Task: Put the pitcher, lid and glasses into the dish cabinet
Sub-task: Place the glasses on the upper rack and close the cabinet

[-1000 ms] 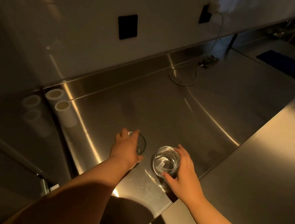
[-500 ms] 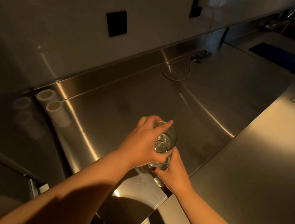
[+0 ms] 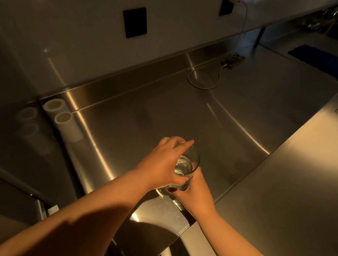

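Nesting one clear glass (image 3: 186, 164) into another (image 3: 171, 192), we hold the pair above the steel counter (image 3: 166, 109): our left hand (image 3: 162, 165) wraps the upper glass, our right hand (image 3: 193, 194) cups the lower one from below. Stacked, they likely carry as one load; two white rolls (image 3: 63, 121) sit by the backsplash.

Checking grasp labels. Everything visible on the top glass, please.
The top glass is a clear, empty tumbler, upright or slightly tilted, its round rim facing the camera. It looks nested in a second glass below. The left hand grips its side, fingers over the rim; the right hand holds the lower glass. Both are above the steel counter.
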A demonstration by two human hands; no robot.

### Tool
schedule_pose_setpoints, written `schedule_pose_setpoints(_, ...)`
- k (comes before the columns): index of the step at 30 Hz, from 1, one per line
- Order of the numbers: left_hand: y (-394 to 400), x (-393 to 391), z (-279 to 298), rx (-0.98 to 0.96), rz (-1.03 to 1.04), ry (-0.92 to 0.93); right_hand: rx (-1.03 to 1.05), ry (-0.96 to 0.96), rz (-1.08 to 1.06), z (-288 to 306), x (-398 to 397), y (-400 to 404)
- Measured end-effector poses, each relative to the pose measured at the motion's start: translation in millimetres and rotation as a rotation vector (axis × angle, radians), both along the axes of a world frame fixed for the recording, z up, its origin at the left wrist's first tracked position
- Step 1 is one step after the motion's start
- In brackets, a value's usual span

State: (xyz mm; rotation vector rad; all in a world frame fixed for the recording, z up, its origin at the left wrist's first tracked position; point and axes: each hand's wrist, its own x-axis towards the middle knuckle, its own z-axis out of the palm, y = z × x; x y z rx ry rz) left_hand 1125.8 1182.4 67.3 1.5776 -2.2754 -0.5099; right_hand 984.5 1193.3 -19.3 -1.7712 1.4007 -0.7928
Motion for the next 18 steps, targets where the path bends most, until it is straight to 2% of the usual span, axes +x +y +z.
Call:
schedule_pose_setpoints(9,1,5,-11,0.049,0.000,-0.012,0.023,0.032,-0.037,-9,8,0)
schedule_pose_setpoints(15,1,6,-10,0.077,0.017,-0.037,0.051,-0.017,-0.063,-12,12,2)
schedule_pose_setpoints(18,0,6,-10,0.087,0.020,-0.057,0.059,-0.106,-0.075,-11,16,3)
